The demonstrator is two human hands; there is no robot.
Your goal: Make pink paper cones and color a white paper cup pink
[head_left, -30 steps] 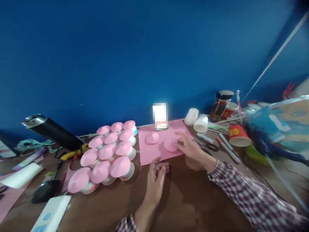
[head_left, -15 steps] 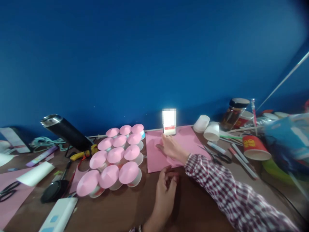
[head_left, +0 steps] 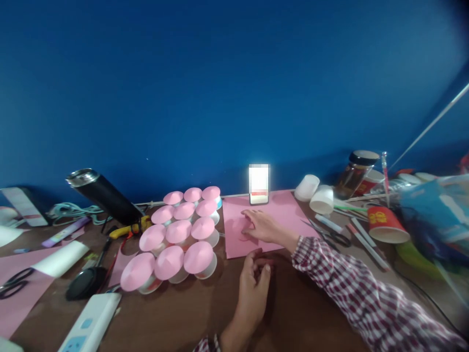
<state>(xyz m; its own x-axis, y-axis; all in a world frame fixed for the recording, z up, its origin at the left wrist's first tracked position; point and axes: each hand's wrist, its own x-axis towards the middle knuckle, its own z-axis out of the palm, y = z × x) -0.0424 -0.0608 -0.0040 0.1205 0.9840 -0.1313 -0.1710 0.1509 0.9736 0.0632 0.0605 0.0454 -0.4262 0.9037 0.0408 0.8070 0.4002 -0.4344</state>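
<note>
My right hand is open over the pink paper sheets, palm down, fingers stretched to the left and thumb apart. Whether its fingertips touch the paper I cannot tell. Just behind it a phone with a bright screen stands upright against the wall. My left hand rests near the front edge of the sheets, its fingers loosely bent and the thumb apart, with nothing visible in it. To the left, several paper cups stand in rows, each topped by a shallow pink paper cone.
At the right lie scissors, markers, white cups, a red cup and a jar. On the left are a black flask, a power strip, another pair of scissors and a rolled paper.
My right hand has drawn back from the phone, down onto the area over the pink sheets. My left hand has stayed nearly in place. The view has shifted slightly.
</note>
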